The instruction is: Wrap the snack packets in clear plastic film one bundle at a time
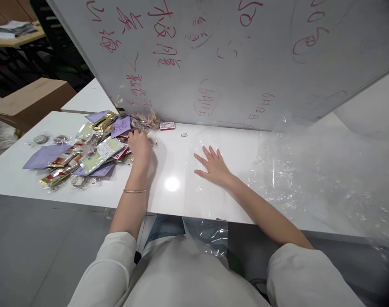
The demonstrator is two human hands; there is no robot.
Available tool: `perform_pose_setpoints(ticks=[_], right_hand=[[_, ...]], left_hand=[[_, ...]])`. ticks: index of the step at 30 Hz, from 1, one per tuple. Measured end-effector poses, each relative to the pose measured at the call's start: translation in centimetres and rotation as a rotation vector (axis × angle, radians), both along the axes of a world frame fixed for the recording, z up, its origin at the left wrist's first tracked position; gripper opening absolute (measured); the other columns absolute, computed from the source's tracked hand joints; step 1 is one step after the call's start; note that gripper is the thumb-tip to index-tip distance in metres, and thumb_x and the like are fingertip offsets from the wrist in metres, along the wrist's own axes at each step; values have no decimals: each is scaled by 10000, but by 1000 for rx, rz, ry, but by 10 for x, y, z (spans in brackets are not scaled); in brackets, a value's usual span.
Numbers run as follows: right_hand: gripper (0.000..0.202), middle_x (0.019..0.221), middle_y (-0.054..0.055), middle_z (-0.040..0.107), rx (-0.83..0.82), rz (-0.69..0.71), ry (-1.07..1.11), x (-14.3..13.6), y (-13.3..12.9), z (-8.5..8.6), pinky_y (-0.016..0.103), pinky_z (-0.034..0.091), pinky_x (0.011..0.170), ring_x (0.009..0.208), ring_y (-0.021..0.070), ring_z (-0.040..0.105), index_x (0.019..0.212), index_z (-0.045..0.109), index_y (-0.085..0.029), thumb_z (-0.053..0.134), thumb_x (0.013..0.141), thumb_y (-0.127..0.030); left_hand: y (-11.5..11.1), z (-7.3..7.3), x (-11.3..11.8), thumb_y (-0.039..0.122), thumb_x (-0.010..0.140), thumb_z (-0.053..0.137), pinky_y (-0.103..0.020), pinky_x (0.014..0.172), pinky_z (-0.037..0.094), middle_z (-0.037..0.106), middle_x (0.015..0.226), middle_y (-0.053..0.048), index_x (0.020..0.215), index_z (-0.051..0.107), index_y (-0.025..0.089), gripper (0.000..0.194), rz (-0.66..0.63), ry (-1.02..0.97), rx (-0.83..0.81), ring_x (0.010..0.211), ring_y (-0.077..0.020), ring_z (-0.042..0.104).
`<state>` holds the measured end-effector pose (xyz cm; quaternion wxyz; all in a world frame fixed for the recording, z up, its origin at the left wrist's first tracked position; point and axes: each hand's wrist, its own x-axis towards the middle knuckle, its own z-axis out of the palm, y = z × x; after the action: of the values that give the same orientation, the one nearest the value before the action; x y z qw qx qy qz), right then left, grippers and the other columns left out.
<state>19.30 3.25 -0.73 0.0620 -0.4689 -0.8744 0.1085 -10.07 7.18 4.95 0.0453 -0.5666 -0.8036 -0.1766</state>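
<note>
My left hand (139,147) reaches into the right side of a heap of wrapped snacks, its fingers curled down; what they grip, if anything, is hidden. Close by lie a pale green packet (101,155) with a white label, a purple packet (120,126) and a gold wrapper (104,122). Clear bags of brownish pieces (149,119) rest against the board behind that hand. With fingers spread, my right hand (215,167) lies flat on a clear plastic bag (202,196). This bag hangs over the table's front edge toward my lap.
A whiteboard (188,85) with red writing stands along the back of the white table (168,170). A red and white box (167,125) and a small blue-edged tag (183,134) lie before it. Crumpled clear plastic (296,179) covers the right side. A cardboard box (31,102) is at left.
</note>
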Motion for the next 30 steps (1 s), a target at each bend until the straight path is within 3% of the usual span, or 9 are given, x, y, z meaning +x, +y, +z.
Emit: perform_pose_setpoints(ticks=[3,6,9,11,14,17,20,25,30], right_hand=[[688,1642,90,260,85,-18,162,4,-2,13,593,24,1225,1540,319,63,1547,337,-270,440,958,-609],[755,1593,106,360,-51,-63,537,7,-16,37,540,300,1171,1434,301,389,1567,233,-297,527,931,-578],[697,1401,109,573,-386,-83,771,9,-36,56,403,549,853,946,222,713,1487,336,-316,597,893,-568],[486,1160,61,695,-515,-135,805,11,-47,61,339,534,671,618,139,668,1271,510,-287,611,885,-564],[332,898,-6,713,-586,-267,825,20,-55,53,298,464,572,442,77,522,993,515,-250,611,889,-551],[347,754,-27,679,-664,-379,754,33,-59,41,279,415,525,441,88,503,967,479,-244,622,882,-549],[377,723,-14,653,-682,-461,723,39,-65,35,273,394,481,475,115,536,971,489,-236,623,870,-573],[398,842,38,665,-762,-422,836,26,-84,34,337,514,586,645,178,637,956,497,-230,632,847,-589],[348,884,70,635,-136,-274,444,14,-101,15,451,460,853,897,262,591,816,549,-220,612,868,-558]], left_hand=[[-27,13,22,139,957,386,-477,1020,422,666,1139,-162,1131,706,143,364,-147,-179,214,1169,-323,535],[-64,17,58,281,965,496,-386,869,547,696,1091,-85,1097,736,193,288,-429,-649,285,960,-222,631],[-94,10,89,390,923,575,-344,735,604,708,1077,-78,1019,765,192,292,-621,-1100,123,873,-192,661],[-105,3,99,422,926,567,-369,781,607,708,1084,-87,1050,762,196,323,-720,-1213,-15,914,-207,674],[-108,-12,96,447,950,540,-426,980,523,702,1185,-88,1205,703,247,363,-928,-1104,-233,1074,-243,657],[-104,-33,88,470,889,639,-459,1179,302,640,1351,-74,1244,668,276,405,-1133,-856,-322,1316,-279,535],[-96,-52,88,495,892,617,-452,1243,110,476,1527,-73,1301,621,251,476,-1151,-590,-277,1480,-272,327],[-69,-58,96,447,1028,343,-433,1252,60,172,1658,-97,1557,296,165,601,-1181,0,-375,1543,-239,111],[-63,-48,86,316,1042,291,-451,1249,143,255,1638,-114,1522,345,156,509,-1189,-12,-268,1536,-225,155]])
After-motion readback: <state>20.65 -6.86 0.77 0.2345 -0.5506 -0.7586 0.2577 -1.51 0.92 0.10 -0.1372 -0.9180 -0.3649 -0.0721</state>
